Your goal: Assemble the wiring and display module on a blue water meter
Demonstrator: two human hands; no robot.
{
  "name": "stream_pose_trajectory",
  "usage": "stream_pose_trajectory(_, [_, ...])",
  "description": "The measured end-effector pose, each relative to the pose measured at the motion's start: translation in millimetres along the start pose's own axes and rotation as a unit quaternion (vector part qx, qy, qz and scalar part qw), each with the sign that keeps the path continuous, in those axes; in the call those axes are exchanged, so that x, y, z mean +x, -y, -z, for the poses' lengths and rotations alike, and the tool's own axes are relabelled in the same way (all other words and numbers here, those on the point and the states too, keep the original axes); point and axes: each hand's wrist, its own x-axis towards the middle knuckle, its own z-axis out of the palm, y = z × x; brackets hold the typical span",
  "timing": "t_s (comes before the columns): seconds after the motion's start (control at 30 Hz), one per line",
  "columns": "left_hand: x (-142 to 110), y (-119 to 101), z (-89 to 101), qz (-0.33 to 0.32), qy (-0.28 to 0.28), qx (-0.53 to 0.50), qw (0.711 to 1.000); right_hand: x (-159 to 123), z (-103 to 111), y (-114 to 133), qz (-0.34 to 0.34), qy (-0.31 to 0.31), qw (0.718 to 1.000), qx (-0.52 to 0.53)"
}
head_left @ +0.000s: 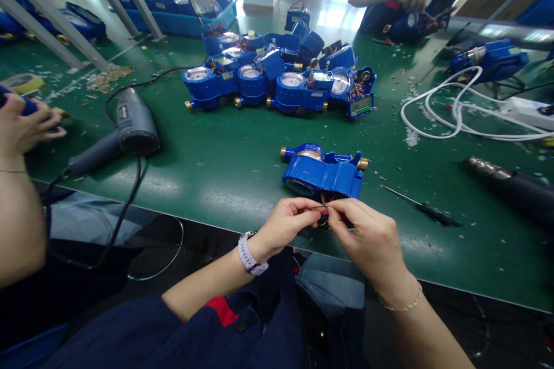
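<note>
A blue water meter (324, 173) with brass end fittings lies upside down near the front edge of the green table (225, 167). Thin coloured wires (324, 212) come out of its near side. My left hand (288, 223), with a watch on the wrist, and my right hand (367, 236) meet just in front of the meter. Both pinch those wires between thumb and fingertips. The wire ends are mostly hidden by my fingers.
A grey heat gun (125, 132) with a black cord lies at the left. A small screwdriver (422, 204) and a second dark tool (511, 187) lie at the right. Several blue meters (281, 81) are piled further back. Co-workers' hands (21, 127) show at left and top right.
</note>
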Motion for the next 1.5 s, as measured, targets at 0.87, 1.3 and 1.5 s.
stream_pose_trajectory(0.87, [2,-3,5.9,-0.148,-0.024,0.245,0.958,-9,8,-1,-0.013,0.051,0.998,0.047])
stream_pose_trajectory(1.3, [9,-7,11.4,-0.070,0.015,0.228,0.971,-20,13,-3,-0.030,-0.015,0.993,0.117])
stream_pose_trajectory(1.5, [4,-8,18.2,-0.051,0.013,0.218,0.974,-46,9,-15,-0.125,-0.094,0.980,0.122])
